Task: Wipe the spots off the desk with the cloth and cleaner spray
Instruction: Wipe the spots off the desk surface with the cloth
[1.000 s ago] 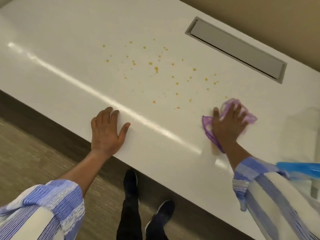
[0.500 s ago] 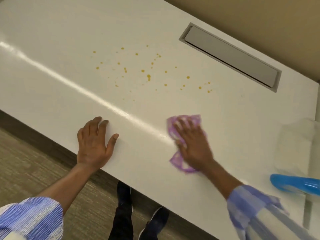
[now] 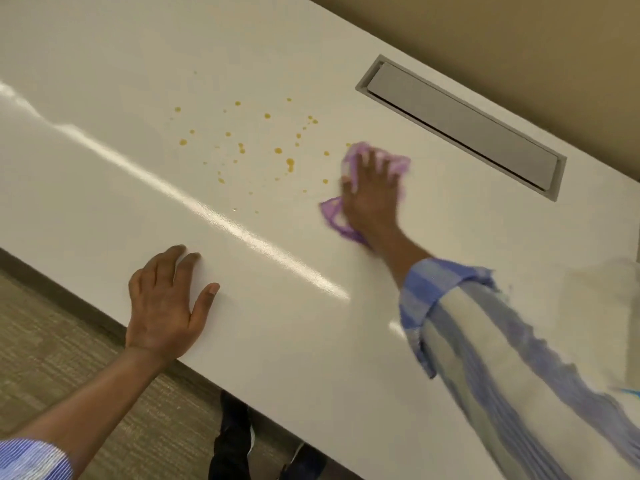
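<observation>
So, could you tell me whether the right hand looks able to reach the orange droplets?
Probably yes: the right hand presses the purple cloth beside the orange droplets, with only bare tabletop between.

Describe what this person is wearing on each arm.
Left sleeve: fine blue-and-white stripes, ending above a bare forearm. Right sleeve: broad blue and cream bands with a loose cuff. No gloves, watch or rings show.

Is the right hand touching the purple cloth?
Touching. The head view shows the right hand lying flat on the purple cloth, with cloth edges showing around it.
</observation>
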A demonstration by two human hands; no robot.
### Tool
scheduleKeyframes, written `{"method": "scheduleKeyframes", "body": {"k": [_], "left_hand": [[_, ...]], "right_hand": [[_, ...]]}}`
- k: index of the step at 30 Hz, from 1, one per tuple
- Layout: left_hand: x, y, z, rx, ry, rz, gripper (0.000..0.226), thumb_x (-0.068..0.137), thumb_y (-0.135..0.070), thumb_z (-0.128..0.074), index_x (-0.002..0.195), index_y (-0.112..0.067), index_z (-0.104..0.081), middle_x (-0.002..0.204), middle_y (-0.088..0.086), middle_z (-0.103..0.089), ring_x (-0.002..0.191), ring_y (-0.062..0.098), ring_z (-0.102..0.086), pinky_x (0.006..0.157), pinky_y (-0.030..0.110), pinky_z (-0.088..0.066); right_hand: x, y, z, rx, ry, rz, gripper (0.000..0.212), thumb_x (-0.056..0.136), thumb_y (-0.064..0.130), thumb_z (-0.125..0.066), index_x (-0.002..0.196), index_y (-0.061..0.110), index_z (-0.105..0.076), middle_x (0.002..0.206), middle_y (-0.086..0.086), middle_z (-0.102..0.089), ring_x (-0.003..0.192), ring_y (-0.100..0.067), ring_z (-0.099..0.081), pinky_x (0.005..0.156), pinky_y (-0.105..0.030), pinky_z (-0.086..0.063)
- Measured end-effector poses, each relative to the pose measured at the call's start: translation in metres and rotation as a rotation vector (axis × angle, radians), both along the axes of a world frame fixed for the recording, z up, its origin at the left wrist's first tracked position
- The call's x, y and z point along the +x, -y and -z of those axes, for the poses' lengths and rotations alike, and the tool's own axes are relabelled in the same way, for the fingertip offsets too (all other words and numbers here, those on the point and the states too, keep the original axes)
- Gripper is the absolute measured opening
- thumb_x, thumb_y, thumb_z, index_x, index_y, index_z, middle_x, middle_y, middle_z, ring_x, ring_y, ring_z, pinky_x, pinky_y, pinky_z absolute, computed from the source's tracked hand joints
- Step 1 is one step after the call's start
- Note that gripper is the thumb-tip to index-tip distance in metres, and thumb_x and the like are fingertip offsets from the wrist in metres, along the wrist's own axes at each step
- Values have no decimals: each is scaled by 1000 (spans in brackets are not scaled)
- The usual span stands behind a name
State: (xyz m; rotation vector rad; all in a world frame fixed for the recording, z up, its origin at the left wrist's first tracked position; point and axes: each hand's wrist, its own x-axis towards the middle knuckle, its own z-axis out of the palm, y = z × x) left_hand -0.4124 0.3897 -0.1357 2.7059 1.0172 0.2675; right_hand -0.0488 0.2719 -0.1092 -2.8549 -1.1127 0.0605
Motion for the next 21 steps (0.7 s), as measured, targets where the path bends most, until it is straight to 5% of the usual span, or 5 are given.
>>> {"method": "scheduleKeyframes", "body": {"k": [4,8,11,16,21], "left_hand": [[0,2,-6,-10,-22,-2,64,99,-54,-36,137,-6,-54,148,17,-48,136,39,-45,106,56,-33],[1,2,-7,-22,-32,-3,65,98,-55,-36,137,-7,-54,148,16,-48,136,38,-44,105,56,-33],[1,3,-7,-22,-27,-1,65,98,-55,-37,137,-7,-54,147,16,-48,137,38,-43,106,55,-32],[0,1,-2,-22,1,-6,64,97,-56,-38,136,-9,-55,147,13,-48,136,37,-44,106,55,-32],[-3,-5,10,21,24,3,62,97,-58,-37,137,-12,-53,147,11,-47,136,35,-44,106,51,-31]], "right_hand": [[-115,25,12,85,-104,-286,61,106,41,-39,162,19,-30,170,-6,-26,159,-32,-20,129,-54,-14],[-110,114,22,63,-109,-318,57,107,43,-33,162,27,-30,171,5,-25,160,-25,-17,129,-52,-15],[-34,154,16,46,-23,-120,56,104,35,-36,158,18,-37,167,-6,-34,156,-32,-29,125,-56,-23],[94,189,-3,12,-5,447,56,109,35,-37,161,16,-30,170,-12,-24,156,-38,-22,123,-57,-22],[144,163,-2,73,-61,689,65,108,44,-30,161,8,-22,170,-18,-18,155,-45,-16,125,-61,-13]]}}
